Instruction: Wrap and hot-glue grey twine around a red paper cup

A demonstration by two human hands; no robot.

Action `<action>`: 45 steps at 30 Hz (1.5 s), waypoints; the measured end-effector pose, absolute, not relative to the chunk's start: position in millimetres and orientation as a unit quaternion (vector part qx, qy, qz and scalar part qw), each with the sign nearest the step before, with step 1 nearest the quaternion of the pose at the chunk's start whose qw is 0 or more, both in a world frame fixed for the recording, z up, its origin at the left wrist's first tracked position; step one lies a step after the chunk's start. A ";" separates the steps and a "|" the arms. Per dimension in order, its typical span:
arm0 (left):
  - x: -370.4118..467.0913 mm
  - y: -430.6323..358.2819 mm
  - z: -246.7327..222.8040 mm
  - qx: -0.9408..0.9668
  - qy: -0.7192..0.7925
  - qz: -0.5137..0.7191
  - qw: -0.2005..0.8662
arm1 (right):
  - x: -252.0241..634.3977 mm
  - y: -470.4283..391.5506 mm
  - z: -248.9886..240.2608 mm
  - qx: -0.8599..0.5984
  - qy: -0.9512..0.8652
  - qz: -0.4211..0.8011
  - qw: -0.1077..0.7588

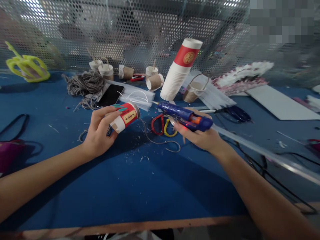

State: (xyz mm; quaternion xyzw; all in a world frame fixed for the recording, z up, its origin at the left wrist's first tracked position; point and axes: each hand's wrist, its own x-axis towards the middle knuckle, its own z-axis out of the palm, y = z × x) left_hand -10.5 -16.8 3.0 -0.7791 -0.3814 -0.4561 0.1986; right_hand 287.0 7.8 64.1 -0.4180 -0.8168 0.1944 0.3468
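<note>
My left hand (101,131) is wrapped round a red and white paper cup (128,116), tilted on its side above the blue table. Grey cord (160,142) trails from near the cup's base and curls across the tabletop. In my right hand (200,135) is a blue glue gun (180,115), its nozzle aimed left toward the cup but apart from it. A long clear glue stick (252,146) sticks out of the gun's rear. Scissors with red and yellow handles (157,125) lie beneath the gun, partly hidden by it.
Behind my hands are a phone (111,95), a bundle of grey yarn (85,82), a leaning stack of paper cups (175,78) and several small cord-wrapped cups. A white board (282,101) lies right, with black cables (270,173) nearer me. A perforated metal screen (140,33) stands behind.
</note>
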 end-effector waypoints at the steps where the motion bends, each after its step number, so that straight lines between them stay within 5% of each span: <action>1: -10.3 -17.3 4.0 -0.774 -0.387 -0.460 0.198 | 291.5 13.5 63.5 -0.422 -0.844 0.117 0.311; 5: -10.0 -18.2 4.3 -0.771 -0.380 -0.479 0.180 | 306.9 34.4 60.1 -0.446 -0.885 -0.080 0.110; 9: -9.9 -18.1 2.5 -0.781 -0.352 -0.484 0.179 | 313.8 49.4 52.6 -0.476 -0.877 -0.064 0.010; 17: -11.0 -16.0 -0.7 -0.792 -0.323 -0.486 0.179 | 322.3 32.9 81.2 -0.459 -0.875 0.135 0.074; 22: -10.4 -15.5 -1.8 -0.783 -0.325 -0.498 0.182 | 275.7 4.3 84.7 -0.420 -0.794 0.319 0.303; 31: -11.9 -12.0 -5.5 -0.772 -0.337 -0.516 0.156 | 226.7 10.8 68.5 -0.363 -0.687 0.615 0.135; 38: -13.4 -8.8 -5.9 -0.779 -0.342 -0.521 0.067 | 217.9 14.5 130.9 -0.448 -0.773 0.449 0.000; 45: -13.5 -4.5 -8.5 -0.727 -0.365 -0.556 -0.171 | 216.8 15.0 149.3 -0.462 -0.816 0.336 0.084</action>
